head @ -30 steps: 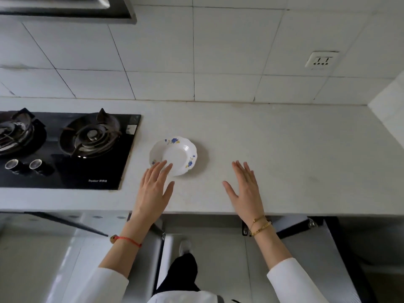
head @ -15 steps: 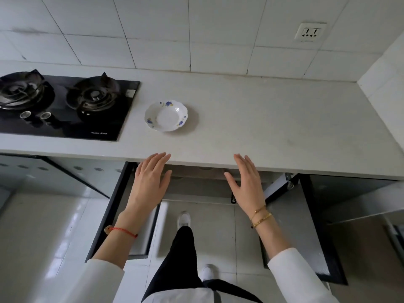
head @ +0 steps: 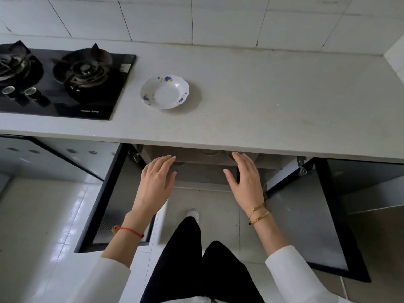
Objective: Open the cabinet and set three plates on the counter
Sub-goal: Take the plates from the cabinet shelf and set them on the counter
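Note:
One white plate with blue flowers (head: 165, 92) lies on the pale counter (head: 262, 101), just right of the stove. Below the counter edge the cabinet (head: 209, 169) stands with both doors swung out, the left door (head: 109, 200) and the right door (head: 312, 221). My left hand (head: 156, 182) and my right hand (head: 246, 179) are held flat with fingers apart, empty, in front of the cabinet's opening below the counter edge. Dim round shapes show on the shelf behind the fingertips; I cannot tell what they are.
A black gas stove (head: 63, 82) with two burners fills the counter's left part. White tiled wall runs behind. My legs in dark trousers (head: 196, 259) and a white shoe stand on the tiled floor between the open doors.
Both hands have dropped from over the counter to below its edge, in front of the open cabinet. The view has tilted downward; the plate stays where it was.

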{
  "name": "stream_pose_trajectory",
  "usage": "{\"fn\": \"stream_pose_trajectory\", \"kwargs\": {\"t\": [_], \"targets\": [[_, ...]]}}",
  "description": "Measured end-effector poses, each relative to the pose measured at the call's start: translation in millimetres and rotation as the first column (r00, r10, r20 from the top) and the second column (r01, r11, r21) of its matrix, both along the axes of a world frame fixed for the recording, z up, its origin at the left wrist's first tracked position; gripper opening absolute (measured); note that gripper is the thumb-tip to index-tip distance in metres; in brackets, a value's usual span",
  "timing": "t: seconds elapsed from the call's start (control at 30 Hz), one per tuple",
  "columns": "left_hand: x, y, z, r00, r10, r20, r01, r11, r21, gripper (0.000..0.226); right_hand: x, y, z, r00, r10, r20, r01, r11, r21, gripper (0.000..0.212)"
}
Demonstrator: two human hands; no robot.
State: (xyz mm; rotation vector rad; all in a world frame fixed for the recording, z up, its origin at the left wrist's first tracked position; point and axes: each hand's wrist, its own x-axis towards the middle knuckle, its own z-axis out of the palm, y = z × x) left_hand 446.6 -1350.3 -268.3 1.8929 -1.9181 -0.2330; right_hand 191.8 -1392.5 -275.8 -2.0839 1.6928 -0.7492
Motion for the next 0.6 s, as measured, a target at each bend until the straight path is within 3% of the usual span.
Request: {"fn": "stream_pose_trajectory", "kwargs": {"t": [0.6], "targets": [[-1,-110,-268,0.996,-0.053,0.071,0.049,0.997,0.063,0.040,0,-96,-264,1.000,-0.007,0.027,0.007,1.000,-0.014,0.048]]}}
